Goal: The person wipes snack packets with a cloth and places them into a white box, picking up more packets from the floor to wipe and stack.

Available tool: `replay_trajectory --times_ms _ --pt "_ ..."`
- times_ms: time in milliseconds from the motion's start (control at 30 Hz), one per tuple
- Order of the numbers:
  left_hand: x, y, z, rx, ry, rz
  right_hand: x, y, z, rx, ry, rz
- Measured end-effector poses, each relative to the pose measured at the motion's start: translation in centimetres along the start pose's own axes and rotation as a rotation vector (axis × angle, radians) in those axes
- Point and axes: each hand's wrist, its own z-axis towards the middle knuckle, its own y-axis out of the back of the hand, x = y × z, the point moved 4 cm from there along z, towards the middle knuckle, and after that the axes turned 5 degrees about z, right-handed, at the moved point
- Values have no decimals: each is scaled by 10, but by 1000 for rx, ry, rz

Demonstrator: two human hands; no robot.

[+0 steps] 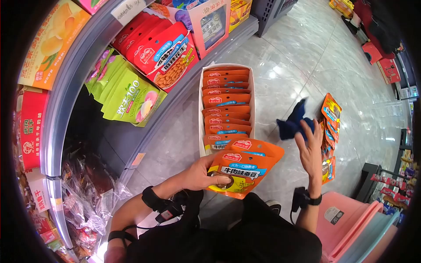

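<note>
My left hand [195,175] grips a couple of orange snack pouches [245,168], thumb across the front one's round window. Just beyond them a white open carton [202,114] stands on the floor, filled with a row of upright orange pouches [226,100]. My right hand [311,149] is open, fingers spread, beside a crumpled dark blue cloth [294,122]. The fingertips overlap the cloth's near edge; I cannot tell whether they touch it. To the right of that hand, more orange pouches [331,125] lie in a loose pile on the floor.
A curved shelf [144,114] on the left carries red snack bags [162,55], green bags [127,94] and boxes. Clear-wrapped packs [87,197] sit in its lower bay. Pink tubs [346,223] stand at lower right. At upper right is another person [383,26] in dark clothing.
</note>
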Motion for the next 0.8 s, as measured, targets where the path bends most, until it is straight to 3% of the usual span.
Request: replay_trajectory --times_ms 33,67,133,167,233,267,300,367,433,467,567,700,800 --pt "-3 2 1 -5 12 -31 6 13 1 51 139 38" --pt "-6 1 2 -9 11 -35 13 18 -4 53 144 38" --pt "-11 -1 7 -61 -13 -112 38 4 -22 571 -353 1331" --pt "-13 -5 10 -55 -14 -117 62 9 -21 640 -425 1366" --pt "-25 -8 11 -114 -313 9 90 15 -16 660 -375 1223" --pt "-28 -7 13 -78 -425 34 99 18 -10 555 -263 1200" --pt "-26 -4 10 -79 -420 39 105 21 -5 442 -146 1173" --pt "-29 4 1 -98 -441 322 110 19 -3 409 -116 1171" --pt "-30 11 -4 -111 -427 403 119 16 -5 320 195 865" --pt "-23 15 -5 -161 -426 480 120 11 -8 309 235 824" --pt "-30 20 -6 -245 -473 628 125 10 -3 175 300 809" --pt "-36 18 -13 -246 -490 668 121 9 -4 182 313 813" --pt "-24 18 -13 -281 -421 785 123 -4 -3 327 200 796"
